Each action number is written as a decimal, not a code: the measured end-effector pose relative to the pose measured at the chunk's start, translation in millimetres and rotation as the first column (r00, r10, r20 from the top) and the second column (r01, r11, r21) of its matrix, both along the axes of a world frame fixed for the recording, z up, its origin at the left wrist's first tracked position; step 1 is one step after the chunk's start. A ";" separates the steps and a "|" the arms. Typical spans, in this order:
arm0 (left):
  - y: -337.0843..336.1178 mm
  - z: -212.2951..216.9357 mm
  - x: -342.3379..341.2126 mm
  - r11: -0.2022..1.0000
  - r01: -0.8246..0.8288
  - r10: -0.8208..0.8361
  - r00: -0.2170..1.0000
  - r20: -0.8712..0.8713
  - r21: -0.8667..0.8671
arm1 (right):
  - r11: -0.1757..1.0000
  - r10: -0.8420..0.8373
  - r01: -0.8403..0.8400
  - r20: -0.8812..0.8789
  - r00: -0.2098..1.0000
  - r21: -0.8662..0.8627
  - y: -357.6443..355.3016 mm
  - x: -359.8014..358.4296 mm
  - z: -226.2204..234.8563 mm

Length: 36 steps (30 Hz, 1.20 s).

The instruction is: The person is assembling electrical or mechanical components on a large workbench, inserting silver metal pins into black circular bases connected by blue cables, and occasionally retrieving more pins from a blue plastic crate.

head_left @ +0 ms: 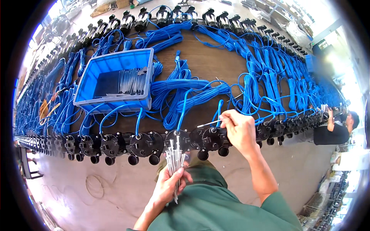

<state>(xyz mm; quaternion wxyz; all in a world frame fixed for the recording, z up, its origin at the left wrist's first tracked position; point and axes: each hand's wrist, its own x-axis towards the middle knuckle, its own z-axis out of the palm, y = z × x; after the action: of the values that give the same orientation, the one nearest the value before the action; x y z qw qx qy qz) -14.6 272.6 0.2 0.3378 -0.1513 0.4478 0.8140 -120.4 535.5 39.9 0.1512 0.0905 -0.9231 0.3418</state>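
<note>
I see the long brown table (204, 61) strewn with blue cables (266, 81) across the upper frame, a blue bin (115, 65) upper left. At centre, my right hand (239, 131) pinches one metal rod (208, 124) above the black pumps (146, 144); my left hand (169, 184) grips a rod bundle (175, 161) at bottom centre.

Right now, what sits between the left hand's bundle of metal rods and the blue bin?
In the head view, the row of black pump bodies and blue cables lie between the metal rods and blue bin.
</note>
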 end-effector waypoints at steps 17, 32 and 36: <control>-39.9 -24.6 -15.9 0.947 0.098 -0.108 0.994 0.018 0.307 | 0.951 -0.090 0.114 -0.096 0.991 0.288 -47.1 -0.1 -23.0; 19.2 -11.6 -6.4 0.979 -0.070 0.076 0.997 -0.021 0.191 | 0.942 -0.059 0.147 -0.282 0.958 0.303 -31.3 -9.4 -36.8; 42.6 -6.4 5.0 0.969 -0.167 0.173 0.985 -0.019 0.180 | 0.840 0.284 -0.248 -0.002 0.959 0.483 -22.1 7.1 -37.7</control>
<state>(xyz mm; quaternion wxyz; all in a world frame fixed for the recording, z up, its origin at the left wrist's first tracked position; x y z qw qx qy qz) -9.6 315.2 -6.2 0.2710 -0.1444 0.3646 0.8791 -113.3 513.4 2.2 0.1090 0.2646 -0.9510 0.1174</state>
